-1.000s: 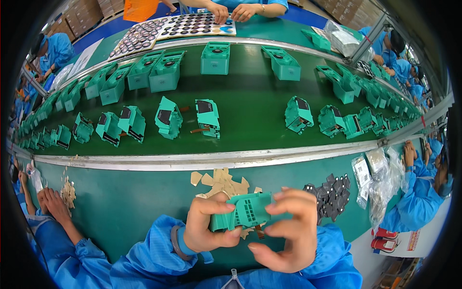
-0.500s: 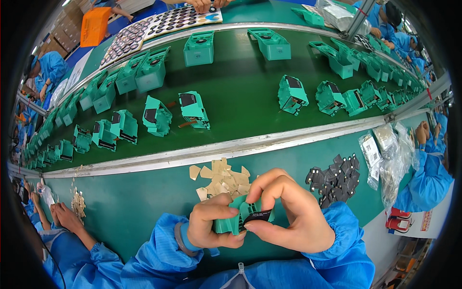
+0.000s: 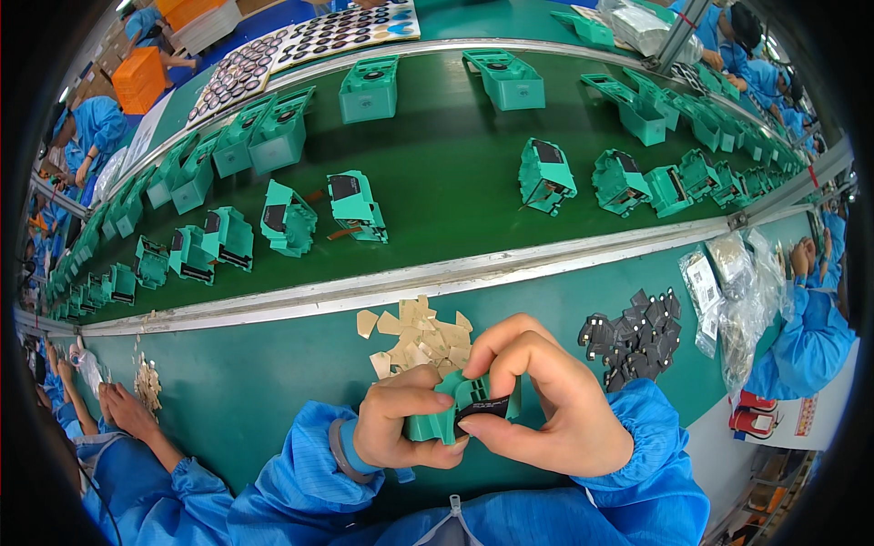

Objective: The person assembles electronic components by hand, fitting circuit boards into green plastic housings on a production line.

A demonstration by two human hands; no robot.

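Observation:
Close in front of me, my left hand (image 3: 393, 420) is closed around a small green plastic housing (image 3: 434, 427), thumb on top and fingers at its lower side. My right hand (image 3: 569, 409) pinches a thin black piece with pale print (image 3: 484, 409) between thumb and forefinger, against the housing's right side. Those two fingers partly cover both parts; whether the black piece is fixed to the housing I cannot tell. Just beyond my hands lies a heap of tan paper-like scraps (image 3: 416, 333). To the right is a pile of flat black pieces (image 3: 633, 337).
Beyond a metal rail (image 3: 382, 296), a dark green belt (image 3: 437, 205) carries rows of green housings (image 3: 358, 207), several with black pieces on them. Clear plastic bags (image 3: 742, 291) lie at the right. Co-workers in blue sit on both sides; one bare hand (image 3: 127, 409) is at the left.
The belt's housings have shifted slightly left. The black piece has tilted a little, its print more visible, while my hands stay nearly in place. An orange crate at the upper left has moved lower.

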